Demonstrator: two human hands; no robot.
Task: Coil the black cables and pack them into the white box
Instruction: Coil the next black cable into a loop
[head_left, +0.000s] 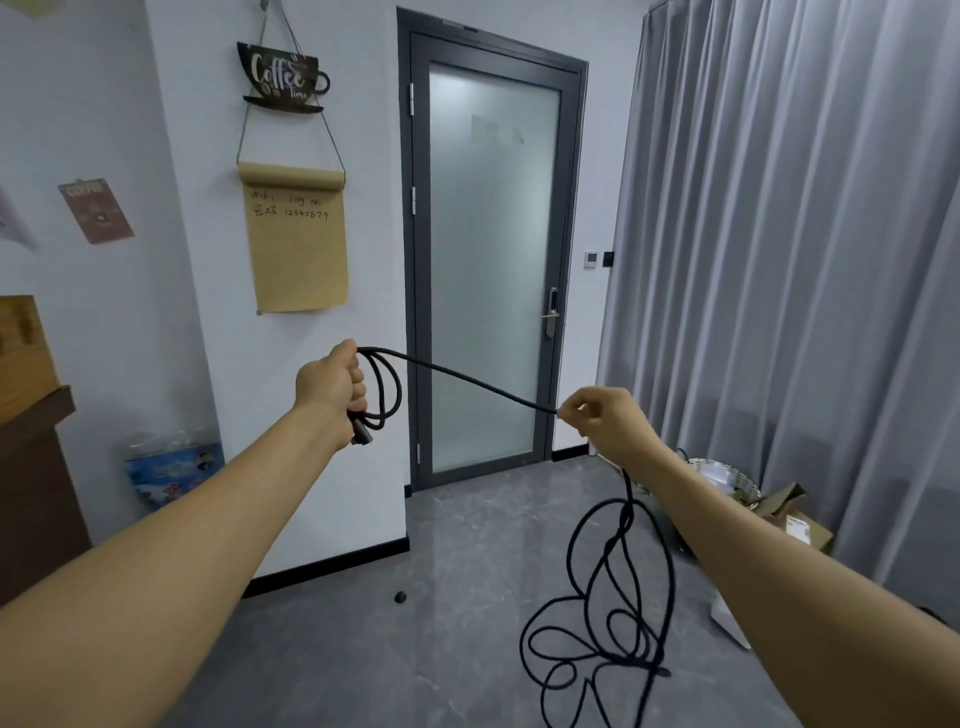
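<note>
Two small loops of the black cable (470, 382) are hanging from my left hand (332, 382), which is gripping them; my right hand (605, 418) is pinching the taut stretch, the rest trailing onto the near floor (363, 649).

Cable (597, 597): black, matt sheath. Floor (415, 649): grey stone-look tile, glossy. Door (493, 260): frosted glass in a dark metal frame (metal handle). Curtain (805, 260): grey cloth. Scroll (298, 244): brown paper. Basket (727, 480): woven.
</note>
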